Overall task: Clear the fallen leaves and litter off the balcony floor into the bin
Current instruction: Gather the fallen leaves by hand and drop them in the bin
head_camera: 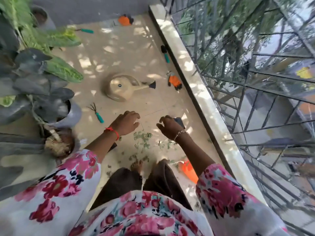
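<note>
Pinching a thin stem (141, 127) with the left hand (127, 124) just above the leaves (143, 140); cannot tell the grip of the curled right hand (170, 127) beside.

Smooth, pale beige tile across the balcony floor (119, 53), matt, brighter in the sun patches. Polished light stone along the ledge (187, 65); thin dark metal bars in the railing (255, 74). Matt beige plastic for the watering can (119, 87). Teal plastic grip and dark metal tines on the hand rake (98, 113). Orange cloth with dark patches on the glove (174, 80). Dry, crinkled, dull green leaves (143, 138). Soft floral printed cloth in the sleeve (76, 171); red thread (112, 132); shiny metal bracelet (181, 133).
</note>
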Demonstrator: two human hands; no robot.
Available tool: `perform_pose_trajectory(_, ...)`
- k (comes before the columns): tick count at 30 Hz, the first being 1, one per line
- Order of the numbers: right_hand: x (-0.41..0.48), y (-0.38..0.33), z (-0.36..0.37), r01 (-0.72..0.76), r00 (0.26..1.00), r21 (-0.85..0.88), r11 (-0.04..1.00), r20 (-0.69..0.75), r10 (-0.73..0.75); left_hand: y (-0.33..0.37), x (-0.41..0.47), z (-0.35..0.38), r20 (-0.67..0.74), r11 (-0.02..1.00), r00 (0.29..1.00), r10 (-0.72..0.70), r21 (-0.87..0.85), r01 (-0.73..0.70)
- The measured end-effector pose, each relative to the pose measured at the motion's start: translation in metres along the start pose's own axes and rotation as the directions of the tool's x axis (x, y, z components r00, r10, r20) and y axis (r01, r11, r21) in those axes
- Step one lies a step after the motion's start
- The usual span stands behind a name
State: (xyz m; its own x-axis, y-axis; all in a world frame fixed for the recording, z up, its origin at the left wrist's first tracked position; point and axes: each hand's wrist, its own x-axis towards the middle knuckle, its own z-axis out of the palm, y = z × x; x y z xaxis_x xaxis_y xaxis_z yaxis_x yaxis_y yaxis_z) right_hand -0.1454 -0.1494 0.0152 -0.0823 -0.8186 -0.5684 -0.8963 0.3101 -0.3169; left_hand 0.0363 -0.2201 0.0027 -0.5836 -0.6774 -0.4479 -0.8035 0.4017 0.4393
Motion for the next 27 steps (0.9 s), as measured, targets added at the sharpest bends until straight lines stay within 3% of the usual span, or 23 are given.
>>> perform_pose_trajectory(7,0.053,-0.013,0.021,0.009,0.988,0.007,1.0,0.153,-0.01,-0.047,0.006,0.019,0.093,0.99,0.987,-0.129,-0.038,0.133)
perform_pose_trajectory(12,0.077,-0.029,0.034,0.091,0.962,-0.044,0.995,0.26,-0.077,-0.066,0.001,0.029,0.056,0.961,0.966,-0.253,-0.103,0.258)
perform_pose_trajectory(21,0.093,-0.047,0.069,0.227,0.931,-0.069,0.971,0.307,-0.196,-0.079,-0.032,0.057,0.001,0.929,0.94,-0.34,-0.152,0.336)
perform_pose_trajectory(27,0.077,-0.054,0.119,0.238,0.94,-0.05,0.97,0.262,-0.217,-0.088,-0.065,0.092,0.067,0.93,0.943,-0.325,-0.157,0.332)
